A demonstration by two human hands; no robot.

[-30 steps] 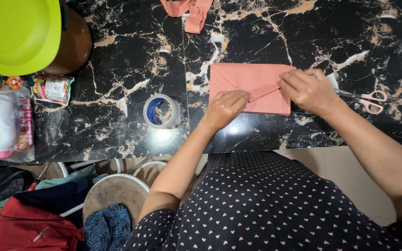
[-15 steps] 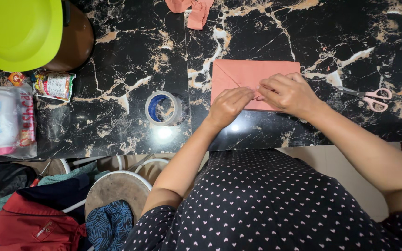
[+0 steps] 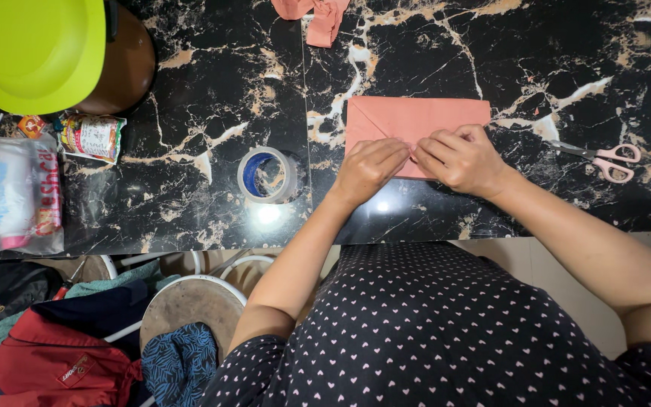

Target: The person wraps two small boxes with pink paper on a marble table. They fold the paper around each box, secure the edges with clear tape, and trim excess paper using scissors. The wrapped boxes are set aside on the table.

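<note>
A salmon-pink folded paper (image 3: 408, 119), shaped like an envelope, lies flat on the black marble table (image 3: 212, 83). My left hand (image 3: 368, 169) and my right hand (image 3: 461, 159) rest side by side on its near edge, fingertips meeting at the middle and pressing the paper's flap down. The lower part of the paper is hidden under both hands.
A roll of clear tape (image 3: 267, 175) sits left of my left hand. Pink-handled scissors (image 3: 604, 160) lie to the right. Pink paper scraps (image 3: 318, 15) are at the far edge. A lime-green lid (image 3: 39, 53), a snack packet (image 3: 90, 137) and a plastic bag (image 3: 10, 196) crowd the left.
My right hand has slid left from the paper's right corner to its middle, meeting my left hand. The left hand stayed almost in place.
</note>
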